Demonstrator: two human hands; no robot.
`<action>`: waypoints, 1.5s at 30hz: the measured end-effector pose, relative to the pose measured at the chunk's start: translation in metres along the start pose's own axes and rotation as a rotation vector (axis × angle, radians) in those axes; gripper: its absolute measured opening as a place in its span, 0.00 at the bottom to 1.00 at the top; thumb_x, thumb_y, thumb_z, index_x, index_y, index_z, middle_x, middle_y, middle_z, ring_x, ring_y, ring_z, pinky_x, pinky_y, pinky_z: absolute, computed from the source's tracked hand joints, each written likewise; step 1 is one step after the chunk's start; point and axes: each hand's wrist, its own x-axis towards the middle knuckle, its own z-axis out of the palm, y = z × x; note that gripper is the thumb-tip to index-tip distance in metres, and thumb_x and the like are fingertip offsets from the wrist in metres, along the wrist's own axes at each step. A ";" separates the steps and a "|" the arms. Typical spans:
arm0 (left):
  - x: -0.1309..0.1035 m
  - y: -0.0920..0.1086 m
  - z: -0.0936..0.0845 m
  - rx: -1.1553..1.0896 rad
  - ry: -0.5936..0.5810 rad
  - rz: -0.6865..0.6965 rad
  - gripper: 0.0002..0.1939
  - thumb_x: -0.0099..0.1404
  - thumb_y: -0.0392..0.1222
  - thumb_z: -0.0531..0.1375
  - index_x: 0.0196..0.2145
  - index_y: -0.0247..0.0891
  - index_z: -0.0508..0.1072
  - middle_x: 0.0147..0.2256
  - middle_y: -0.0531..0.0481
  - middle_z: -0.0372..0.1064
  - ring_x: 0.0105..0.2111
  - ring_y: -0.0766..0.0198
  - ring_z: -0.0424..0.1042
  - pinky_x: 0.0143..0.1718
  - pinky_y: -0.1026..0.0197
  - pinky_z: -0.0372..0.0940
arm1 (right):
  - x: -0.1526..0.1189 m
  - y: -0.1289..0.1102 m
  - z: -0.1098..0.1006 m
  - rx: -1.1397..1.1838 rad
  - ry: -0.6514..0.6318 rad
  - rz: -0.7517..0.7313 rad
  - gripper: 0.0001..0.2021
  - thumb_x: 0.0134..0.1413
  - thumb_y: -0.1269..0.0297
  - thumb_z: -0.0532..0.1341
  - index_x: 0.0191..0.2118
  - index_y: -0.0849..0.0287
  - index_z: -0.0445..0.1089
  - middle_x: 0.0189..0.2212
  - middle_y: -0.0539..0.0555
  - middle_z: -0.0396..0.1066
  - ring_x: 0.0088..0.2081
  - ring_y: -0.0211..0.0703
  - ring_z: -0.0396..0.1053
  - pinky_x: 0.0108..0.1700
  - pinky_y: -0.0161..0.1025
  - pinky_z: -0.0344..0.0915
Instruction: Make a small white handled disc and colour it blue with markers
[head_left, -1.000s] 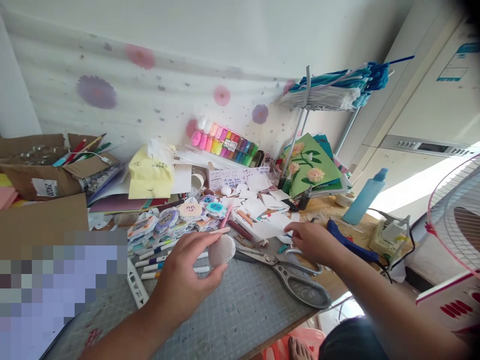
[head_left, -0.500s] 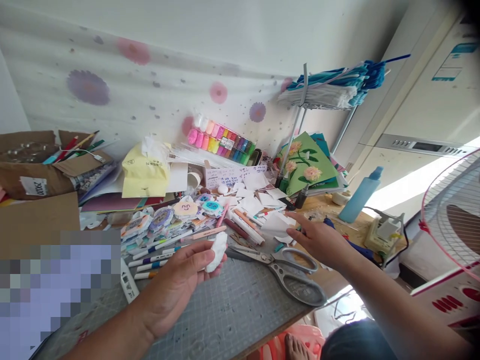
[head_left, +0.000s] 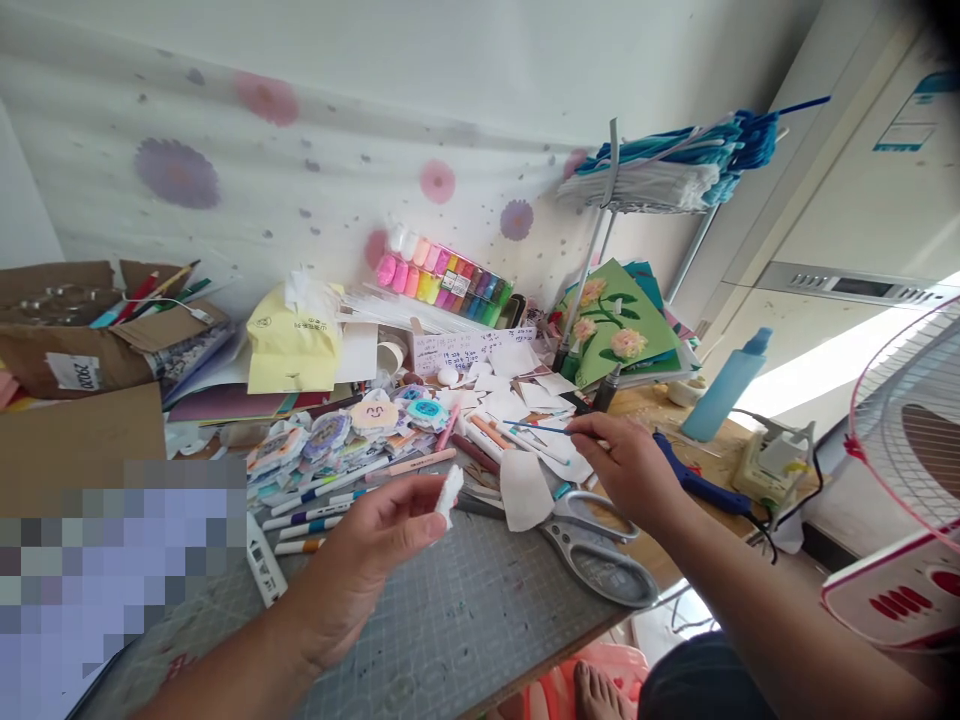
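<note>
My left hand [head_left: 397, 530] pinches a small white crumpled wad [head_left: 450, 493] between thumb and fingers, above the grey cutting mat [head_left: 420, 620]. Whether the wad is tissue or paper I cannot tell. Closed around one end of a thin blue stick [head_left: 541, 427], my right hand [head_left: 619, 460] is over the paper scraps; the stick points left. Below that hand lie large grey-handled scissors [head_left: 600, 575], with a white paper scrap [head_left: 526, 490] across their middle. Several markers [head_left: 322, 525] and a heap of cut-out paper pieces [head_left: 326, 440] lie beyond my left hand.
A blue glue gun [head_left: 705, 485] rests at the right, near a pale blue bottle [head_left: 727, 385] and a power strip [head_left: 772, 460]. Coloured clay packs [head_left: 442, 280] stand behind a yellow tissue packet [head_left: 294, 340]. A cardboard box [head_left: 67, 340] is at left, a fan [head_left: 911, 430] at right.
My right hand has taken hold of the thin blue stick. A white paper scrap now lies over the scissors. The white wad has turned in my left hand.
</note>
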 end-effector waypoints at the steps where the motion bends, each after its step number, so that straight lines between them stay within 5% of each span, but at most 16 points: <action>1: 0.000 0.001 0.001 0.018 0.003 0.015 0.18 0.55 0.47 0.66 0.44 0.43 0.76 0.44 0.48 0.73 0.47 0.53 0.67 0.48 0.56 0.59 | -0.003 -0.005 0.000 0.018 -0.002 -0.005 0.11 0.61 0.62 0.52 0.38 0.55 0.71 0.34 0.53 0.77 0.37 0.49 0.72 0.53 0.53 0.55; 4: 0.002 0.002 0.006 0.030 0.058 0.063 0.19 0.54 0.46 0.67 0.45 0.42 0.76 0.45 0.46 0.74 0.48 0.52 0.68 0.47 0.57 0.61 | -0.018 -0.027 -0.001 0.121 -0.048 -0.093 0.09 0.62 0.65 0.50 0.38 0.54 0.68 0.29 0.50 0.75 0.32 0.44 0.71 0.54 0.54 0.54; 8: 0.003 0.003 0.007 0.042 0.125 0.109 0.20 0.53 0.45 0.69 0.44 0.42 0.76 0.45 0.47 0.74 0.47 0.53 0.69 0.45 0.59 0.63 | -0.040 -0.057 -0.001 0.232 -0.062 -0.331 0.11 0.62 0.68 0.51 0.46 0.56 0.67 0.31 0.54 0.76 0.32 0.45 0.72 0.35 0.40 0.63; 14: -0.002 0.001 0.003 0.033 0.055 0.118 0.15 0.57 0.46 0.66 0.44 0.45 0.76 0.40 0.50 0.74 0.43 0.59 0.69 0.43 0.64 0.63 | -0.052 -0.071 0.008 0.187 0.024 -0.499 0.13 0.59 0.74 0.52 0.47 0.60 0.67 0.28 0.54 0.75 0.27 0.44 0.70 0.30 0.39 0.61; 26: -0.003 -0.001 0.004 -0.032 -0.019 0.101 0.15 0.57 0.50 0.66 0.40 0.42 0.77 0.38 0.51 0.74 0.42 0.59 0.67 0.43 0.63 0.59 | -0.052 -0.079 0.012 0.179 0.199 -0.506 0.11 0.59 0.76 0.52 0.43 0.62 0.69 0.22 0.50 0.69 0.21 0.39 0.65 0.26 0.35 0.58; 45: -0.003 0.002 0.007 0.012 0.032 0.113 0.16 0.54 0.46 0.68 0.41 0.43 0.76 0.38 0.51 0.73 0.42 0.61 0.67 0.42 0.65 0.61 | -0.052 -0.078 0.010 0.297 0.128 -0.429 0.09 0.58 0.76 0.53 0.38 0.64 0.71 0.23 0.52 0.69 0.23 0.38 0.65 0.26 0.34 0.59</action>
